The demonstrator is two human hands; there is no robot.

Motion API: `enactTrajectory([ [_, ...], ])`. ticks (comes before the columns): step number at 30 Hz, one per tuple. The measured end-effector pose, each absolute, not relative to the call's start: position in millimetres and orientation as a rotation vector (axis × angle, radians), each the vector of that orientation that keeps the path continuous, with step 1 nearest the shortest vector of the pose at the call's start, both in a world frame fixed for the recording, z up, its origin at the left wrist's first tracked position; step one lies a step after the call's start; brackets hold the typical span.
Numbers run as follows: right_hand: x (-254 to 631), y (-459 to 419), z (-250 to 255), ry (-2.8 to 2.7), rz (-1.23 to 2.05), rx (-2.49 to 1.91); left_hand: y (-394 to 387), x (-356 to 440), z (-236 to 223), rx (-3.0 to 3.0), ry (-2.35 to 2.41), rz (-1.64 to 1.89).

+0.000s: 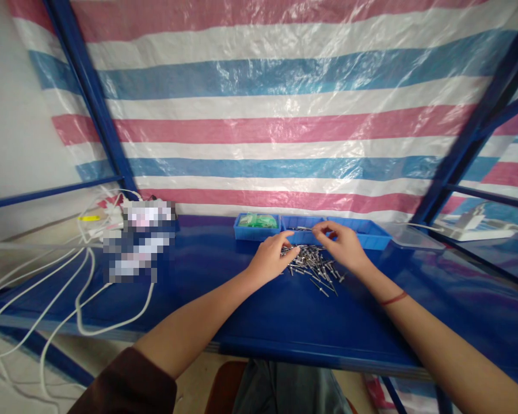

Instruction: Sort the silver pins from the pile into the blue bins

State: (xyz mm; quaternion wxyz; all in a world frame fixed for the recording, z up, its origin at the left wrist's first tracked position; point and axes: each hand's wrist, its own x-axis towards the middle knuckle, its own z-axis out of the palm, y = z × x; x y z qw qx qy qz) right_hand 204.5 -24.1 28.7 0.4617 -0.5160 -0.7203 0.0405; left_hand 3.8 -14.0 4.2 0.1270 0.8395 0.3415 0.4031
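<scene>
A loose pile of thin metal pins that look like blind rivets [313, 261] lies on the blue tabletop. My left hand [267, 257] rests at the pile's left side, thumb and forefinger apart, with the fingertips close to the pins. My right hand [344, 246] is raised over the pile's right side, its thumb and forefinger pinched together in front of a long blue bin [373, 230]. Whatever is in that pinch is too small to make out. A few similar metal pins [301, 229] lie in the bin's left part, between my hands.
A smaller blue bin [255, 232] with green packets [259, 221] stands left of the long one. White cables [90, 299] and a blurred-out patch [142, 236] occupy the table's left. At right are a clear lid [416, 237] and a white device [475, 227]. Striped sheeting [276, 129] hangs behind.
</scene>
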Motion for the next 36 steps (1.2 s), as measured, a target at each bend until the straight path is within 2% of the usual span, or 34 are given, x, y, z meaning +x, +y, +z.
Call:
enactTrajectory([
  [3,236,-15,29,-1.509,-0.168,-1.488,-18,2,3,2.658,0.988,0.972],
  [7,269,-6,22,-1.435,-0.487,-1.808,-21,1,3,2.799,0.969,0.721],
  [10,274,-3,16,-1.466,-0.572,-1.956,-21,1,4,2.825,0.95,0.664],
  [14,263,-3,17,-1.539,-0.598,-1.855,-19,1,4,2.821,0.961,0.685],
  [17,250,-8,24,-1.679,-0.489,-1.648,-19,3,3,2.799,0.992,0.739],
  [22,214,-28,32,-2.061,0.07,-1.263,-15,4,1,2.615,1.015,0.985],
  [26,187,-40,31,-2.106,0.363,-1.085,-9,4,-1,2.397,0.928,1.18],
  [36,172,-36,17,-1.909,0.544,-1.063,-13,8,5,1.964,0.814,1.402],
])
